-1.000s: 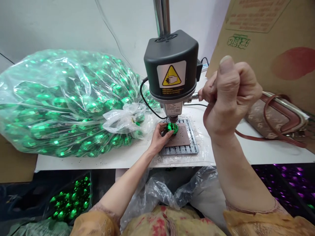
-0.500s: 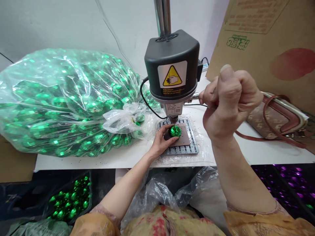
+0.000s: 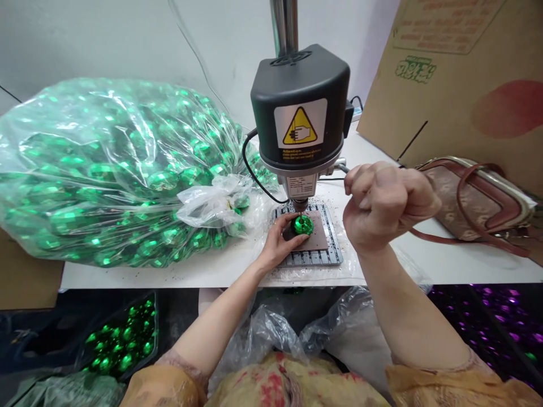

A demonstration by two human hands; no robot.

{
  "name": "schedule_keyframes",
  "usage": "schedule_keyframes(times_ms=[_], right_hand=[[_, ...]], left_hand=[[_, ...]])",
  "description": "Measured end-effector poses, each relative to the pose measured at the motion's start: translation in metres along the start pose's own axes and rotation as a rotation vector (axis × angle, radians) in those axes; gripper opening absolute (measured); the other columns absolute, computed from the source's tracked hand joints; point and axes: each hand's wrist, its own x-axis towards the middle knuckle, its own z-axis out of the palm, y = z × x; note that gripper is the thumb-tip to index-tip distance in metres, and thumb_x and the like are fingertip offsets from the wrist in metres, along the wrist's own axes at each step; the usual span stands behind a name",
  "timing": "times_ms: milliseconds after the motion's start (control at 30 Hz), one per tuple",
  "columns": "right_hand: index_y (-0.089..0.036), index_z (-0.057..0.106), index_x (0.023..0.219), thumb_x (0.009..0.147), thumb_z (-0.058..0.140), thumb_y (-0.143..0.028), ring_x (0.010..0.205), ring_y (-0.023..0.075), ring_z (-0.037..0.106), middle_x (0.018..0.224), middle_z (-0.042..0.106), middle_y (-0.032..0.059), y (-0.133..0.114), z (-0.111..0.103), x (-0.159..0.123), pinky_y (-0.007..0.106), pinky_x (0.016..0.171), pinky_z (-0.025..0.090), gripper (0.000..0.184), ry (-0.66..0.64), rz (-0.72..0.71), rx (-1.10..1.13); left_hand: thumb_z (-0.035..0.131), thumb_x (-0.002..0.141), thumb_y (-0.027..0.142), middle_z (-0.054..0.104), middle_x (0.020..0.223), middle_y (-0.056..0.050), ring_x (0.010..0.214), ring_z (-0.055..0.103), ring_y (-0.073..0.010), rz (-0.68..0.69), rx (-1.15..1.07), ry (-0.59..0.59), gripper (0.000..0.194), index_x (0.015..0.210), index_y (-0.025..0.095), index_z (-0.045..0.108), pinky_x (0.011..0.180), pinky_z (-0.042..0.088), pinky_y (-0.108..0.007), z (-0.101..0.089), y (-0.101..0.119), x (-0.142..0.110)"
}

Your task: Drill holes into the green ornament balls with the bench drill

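Note:
A black bench drill press (image 3: 299,107) with a yellow warning sign stands in front of me. Below its chuck (image 3: 301,205), a shiny green faceted ball (image 3: 302,225) rests on a brown board (image 3: 318,234) over the slotted metal base (image 3: 335,249). My left hand (image 3: 280,240) pinches the ball from the left, thumb in front and fingers behind. To the right of the drill head, my right hand (image 3: 386,203) is wrapped round the feed lever (image 3: 343,167). The lever's grip is hidden inside the fist. How deep the bit sits in the ball is unclear.
A big clear bag (image 3: 114,175) of green balls fills the table's left side. Below are a bin of green balls (image 3: 123,339) and purple ones (image 3: 487,322). A handbag (image 3: 453,198) and cardboard box (image 3: 445,102) stand right. Dark shavings surround the base.
My right hand has come down and slightly left, turning the feed lever. Another dark lever spoke now shows behind it. My left hand stays on the ball.

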Motion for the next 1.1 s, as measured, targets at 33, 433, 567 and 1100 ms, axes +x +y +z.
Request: schedule_keyframes(times_ms=[33, 433, 567, 1100], right_hand=[[-0.016, 0.018, 0.057, 0.089, 0.058, -0.017, 0.041, 0.0003, 0.026, 0.047, 0.024, -0.0067, 0.001, -0.001, -0.002, 0.023, 0.044, 0.028, 0.052, 0.005, -0.011, 0.015], [-0.016, 0.019, 0.058, 0.088, 0.055, -0.013, 0.041, 0.0016, 0.028, 0.047, 0.021, -0.0069, 0.012, -0.012, -0.013, 0.023, 0.047, 0.034, 0.047, -0.055, -0.098, 0.077], [-0.016, 0.021, 0.057, 0.087, 0.056, -0.013, 0.041, 0.0018, 0.03, 0.046, 0.027, -0.0074, 0.011, -0.013, -0.019, 0.025, 0.049, 0.038, 0.047, -0.069, -0.133, 0.094], [-0.018, 0.037, 0.06, 0.091, 0.062, -0.032, 0.044, -0.0011, 0.037, 0.049, 0.034, -0.0091, -0.006, 0.017, 0.035, 0.02, 0.047, 0.029, 0.043, 0.003, 0.234, -0.038]], left_hand=[[0.084, 0.08, 0.047, 0.067, 0.13, -0.009, 0.124, 0.062, -0.0282, 0.002, 0.001, 0.003, 0.057, 0.127, 0.023, 0.064, 0.111, 0.046, -0.043, 0.0, 0.0, 0.0], [0.085, 0.08, 0.044, 0.067, 0.13, -0.01, 0.124, 0.062, -0.0279, -0.004, -0.013, 0.022, 0.056, 0.127, 0.023, 0.064, 0.11, 0.046, -0.042, 0.002, -0.001, -0.001], [0.085, 0.079, 0.043, 0.067, 0.13, -0.01, 0.125, 0.061, -0.0279, 0.0, -0.012, 0.021, 0.054, 0.125, 0.023, 0.064, 0.111, 0.045, -0.043, 0.002, -0.001, 0.0], [0.082, 0.073, 0.044, 0.066, 0.086, -0.003, 0.078, 0.064, -0.023, 0.264, 0.75, -0.423, 0.04, 0.097, 0.02, 0.062, 0.068, 0.05, -0.035, -0.028, 0.062, -0.095]])
